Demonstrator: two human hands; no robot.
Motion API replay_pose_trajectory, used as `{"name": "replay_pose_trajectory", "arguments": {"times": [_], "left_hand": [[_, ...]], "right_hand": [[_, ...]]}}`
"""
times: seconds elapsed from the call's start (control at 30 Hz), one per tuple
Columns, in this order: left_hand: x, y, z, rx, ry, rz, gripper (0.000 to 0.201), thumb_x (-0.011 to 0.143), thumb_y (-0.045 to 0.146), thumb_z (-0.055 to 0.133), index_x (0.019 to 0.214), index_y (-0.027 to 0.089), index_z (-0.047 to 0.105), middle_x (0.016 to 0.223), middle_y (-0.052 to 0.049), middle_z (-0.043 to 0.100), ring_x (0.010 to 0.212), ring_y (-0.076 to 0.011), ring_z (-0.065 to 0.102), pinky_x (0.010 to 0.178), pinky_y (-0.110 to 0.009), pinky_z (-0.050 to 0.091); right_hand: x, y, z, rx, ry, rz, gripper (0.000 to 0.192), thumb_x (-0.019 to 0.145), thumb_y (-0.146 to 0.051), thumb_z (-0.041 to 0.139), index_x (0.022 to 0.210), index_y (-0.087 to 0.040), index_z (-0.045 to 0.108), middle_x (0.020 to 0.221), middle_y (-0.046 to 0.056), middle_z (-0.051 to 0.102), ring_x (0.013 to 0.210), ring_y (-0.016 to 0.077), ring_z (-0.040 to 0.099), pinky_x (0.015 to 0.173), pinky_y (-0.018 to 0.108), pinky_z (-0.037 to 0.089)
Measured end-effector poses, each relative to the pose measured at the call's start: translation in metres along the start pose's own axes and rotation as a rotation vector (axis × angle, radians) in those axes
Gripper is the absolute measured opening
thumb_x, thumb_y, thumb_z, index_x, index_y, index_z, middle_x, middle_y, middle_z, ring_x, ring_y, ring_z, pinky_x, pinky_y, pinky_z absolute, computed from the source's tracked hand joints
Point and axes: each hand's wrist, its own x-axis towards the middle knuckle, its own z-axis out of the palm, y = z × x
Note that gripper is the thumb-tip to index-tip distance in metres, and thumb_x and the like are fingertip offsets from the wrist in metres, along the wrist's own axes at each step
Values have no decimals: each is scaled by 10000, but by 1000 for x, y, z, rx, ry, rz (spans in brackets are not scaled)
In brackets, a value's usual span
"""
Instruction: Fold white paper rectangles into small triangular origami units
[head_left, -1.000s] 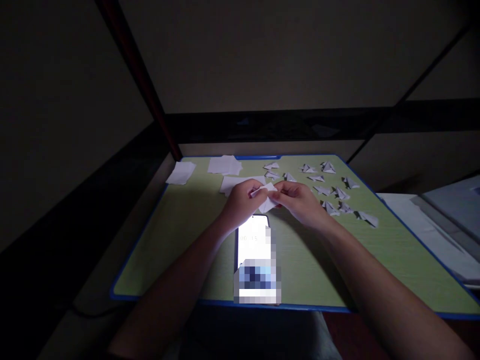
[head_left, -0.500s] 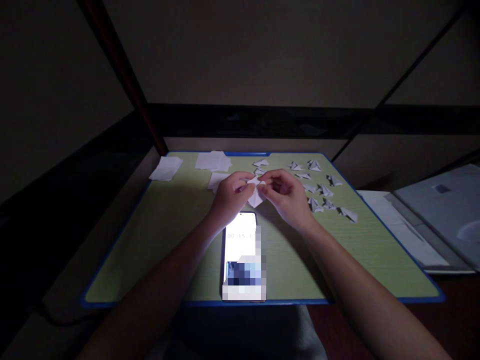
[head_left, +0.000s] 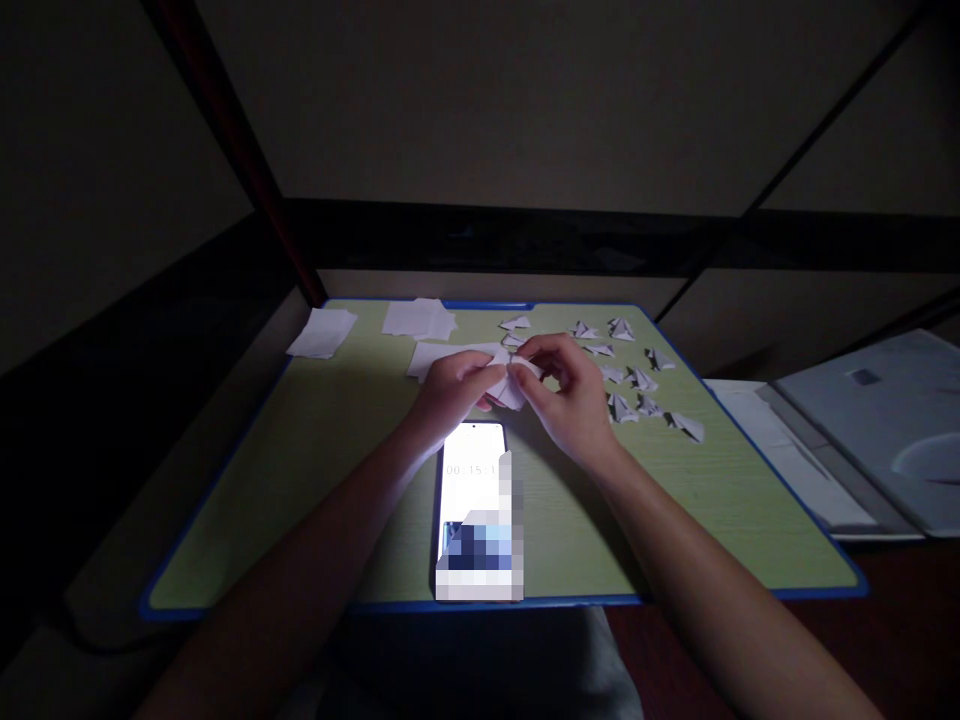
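Observation:
A small piece of folded white paper (head_left: 508, 388) is held up between my two hands, above the far end of a lit phone (head_left: 474, 470). My left hand (head_left: 451, 392) pinches its left side between thumb and fingers. On the other side, my right hand (head_left: 568, 392) grips the upper right part with thumb and forefinger. Fingers cover part of the paper, so its full shape is hidden. Behind the left hand lies a white paper sheet (head_left: 424, 358), partly covered. To the right of my right hand are several small folded paper pieces (head_left: 641, 378).
The green table (head_left: 315, 500) has a raised blue edge. Two stacks of paper sit at the back left, one at the corner (head_left: 322, 332) and one further right (head_left: 416, 318). Beyond the right edge lies a grey flat object (head_left: 885, 420). A dark-banded wall stands behind.
My hands have turned the folded paper, and its lower point now looks wider and tilted. The whole view has shifted slightly, moving the table a little left.

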Motion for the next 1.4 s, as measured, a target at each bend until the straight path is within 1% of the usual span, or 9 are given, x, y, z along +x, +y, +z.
{"name": "replay_pose_trajectory", "arguments": {"times": [0.1,0.2,0.5,0.73,0.87,0.97,1.1,1.23,1.4], "left_hand": [[0,0,0,-104,-26,-45,219,755,328,650,839,129,686,732,-43,669,642,-136,615,549,-238,429],[-1,1,1,-169,-25,-95,204,742,321,666,799,126,672,707,-42,655,630,-133,596,548,-243,405],[1,-5,-2,-315,-44,-143,208,733,318,683,779,115,666,702,-45,631,647,-144,554,563,-270,378],[0,-3,2,-385,-35,-188,134,740,270,649,742,139,618,666,-28,575,625,-139,520,543,-265,354],[-1,-1,1,-385,-25,-200,139,736,268,642,760,132,626,690,-37,580,647,-145,529,564,-273,376],[0,-2,-2,-370,-39,-200,185,718,293,669,785,123,641,718,-49,602,674,-154,544,594,-283,395],[2,-4,-3,-342,-78,-212,227,698,325,715,782,128,639,728,-52,618,667,-154,542,587,-280,376],[1,-3,-2,-344,-94,-240,201,710,305,711,777,134,629,706,-46,604,653,-150,532,584,-283,367],[1,1,-3,-364,-151,-242,207,713,305,727,763,129,629,692,-43,597,630,-143,522,554,-277,339]], "right_hand": [[0,-1,-1,-74,9,-66,20,843,-203,637,862,-208,640,880,32,655,747,153,572,679,312,463],[1,-2,-2,-127,-16,-123,61,857,-188,626,825,-208,673,878,42,669,779,164,589,688,317,474],[-1,-2,-2,-208,-26,-161,85,861,-228,647,886,-222,728,884,55,696,757,177,604,693,339,496],[-2,-1,-4,-264,-82,-200,143,890,-273,628,935,-221,753,929,77,731,861,210,659,780,382,527],[-2,-2,-5,-316,-139,-237,187,915,-287,591,970,-212,755,929,83,741,894,220,663,823,393,518],[-2,-2,-6,-358,-141,-265,208,919,-287,575,971,-187,750,922,97,733,888,223,656,816,384,512],[-1,0,-8,-405,-151,-283,215,918,-287,553,945,-187,741,908,93,718,889,227,645,814,385,502],[0,0,-9,-382,-155,-278,194,906,-281,557,898,-195,730,895,85,712,884,225,641,805,383,498],[0,-2,-8,-288,-117,-243,156,892,-238,559,859,-203,708,882,71,704,859,207,641,782,368,504]]}}
